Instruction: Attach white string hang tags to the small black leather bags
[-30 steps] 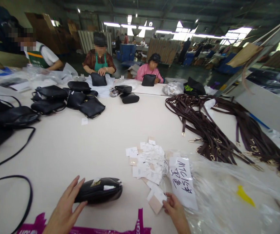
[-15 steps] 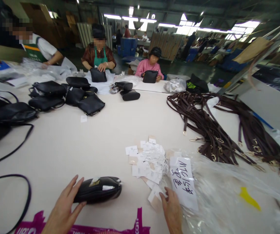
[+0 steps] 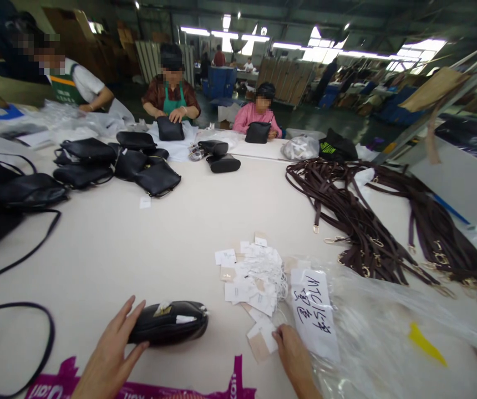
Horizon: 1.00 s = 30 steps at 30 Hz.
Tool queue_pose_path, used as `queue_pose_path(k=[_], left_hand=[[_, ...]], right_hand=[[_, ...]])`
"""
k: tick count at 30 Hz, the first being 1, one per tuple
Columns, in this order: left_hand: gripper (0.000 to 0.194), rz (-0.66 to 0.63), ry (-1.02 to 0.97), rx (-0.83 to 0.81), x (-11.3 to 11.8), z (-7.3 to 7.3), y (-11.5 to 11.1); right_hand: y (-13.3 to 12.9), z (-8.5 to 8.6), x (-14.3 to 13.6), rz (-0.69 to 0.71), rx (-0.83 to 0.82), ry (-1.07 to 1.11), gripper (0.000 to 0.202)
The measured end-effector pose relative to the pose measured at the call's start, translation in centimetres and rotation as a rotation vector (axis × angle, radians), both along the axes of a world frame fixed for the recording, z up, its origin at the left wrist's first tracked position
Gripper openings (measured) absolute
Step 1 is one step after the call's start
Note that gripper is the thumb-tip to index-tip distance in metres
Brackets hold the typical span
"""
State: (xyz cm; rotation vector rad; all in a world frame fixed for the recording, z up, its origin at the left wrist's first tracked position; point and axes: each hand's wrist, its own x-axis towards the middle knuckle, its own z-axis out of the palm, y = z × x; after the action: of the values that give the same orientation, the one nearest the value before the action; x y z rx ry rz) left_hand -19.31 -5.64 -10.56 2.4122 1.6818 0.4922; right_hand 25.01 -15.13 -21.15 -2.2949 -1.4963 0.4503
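My left hand (image 3: 113,343) is wrapped around the left end of a small black bag (image 3: 170,324), thumb on the near side and fingers on the far side. The bag lies on the table with its zipped top and a small white label showing. To the right, my right hand (image 3: 294,352) has its fingers pinched at the edge of a white and beige hang tag (image 3: 261,339). That tag lies at the near end of a heap of white hang tags (image 3: 259,277) with white strings.
Clear plastic (image 3: 380,327) and a handwritten white sheet (image 3: 314,313) lie at right. Brown straps (image 3: 342,216) with metal clasps are piled beyond. Black bags (image 3: 157,177) stand at far left. Purple printed tape (image 3: 138,392) runs along the near edge. Several co-workers sit opposite.
My right hand's fingers have closed at the hang tag, which has shifted slightly left and toward me. My left hand stays at the bag.
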Motion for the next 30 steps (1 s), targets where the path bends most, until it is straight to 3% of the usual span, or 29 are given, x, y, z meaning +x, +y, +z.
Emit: queue_pose_path(k=[8, 13, 17, 20, 23, 26, 28, 30], left_hand=[[0.062, 0.004, 0.016, 0.042, -0.3, 2.1, 0.3], [0.070, -0.101, -0.015, 0.023, 2.1, 6.0, 0.0], [0.062, -0.281, -0.162, -0.212, 6.3, 10.1, -0.7], [0.062, -0.410, -0.372, -0.634, 10.4, 12.1, -0.3], [0.072, -0.491, -0.502, -1.037, 13.9, 12.4, 0.8], [0.043, -0.599, -0.548, -1.196, 15.5, 11.5, 1.1], [0.021, -0.541, -0.632, -1.248, 15.5, 10.7, 0.6], [0.016, -0.424, -0.704, -1.282, 15.0, 10.2, 0.1]], right_hand=[[-2.6, 4.6, -1.9, 0.088, -0.037, 0.285, 0.032], [-2.7, 7.9, -3.9, 0.195, -0.047, 0.587, 0.031], [-1.3, 11.8, -5.5, 0.334, -0.070, 0.797, 0.026], [0.4, 15.6, -7.1, 0.514, -0.053, 0.857, 0.022], [1.9, 18.7, -8.2, 0.634, 0.004, 0.879, 0.019], [2.5, 20.1, -8.1, 0.649, 0.064, 0.842, 0.018], [2.5, 20.1, -7.6, 0.631, 0.089, 0.778, 0.017], [2.2, 19.8, -6.9, 0.612, 0.118, 0.710, 0.016]])
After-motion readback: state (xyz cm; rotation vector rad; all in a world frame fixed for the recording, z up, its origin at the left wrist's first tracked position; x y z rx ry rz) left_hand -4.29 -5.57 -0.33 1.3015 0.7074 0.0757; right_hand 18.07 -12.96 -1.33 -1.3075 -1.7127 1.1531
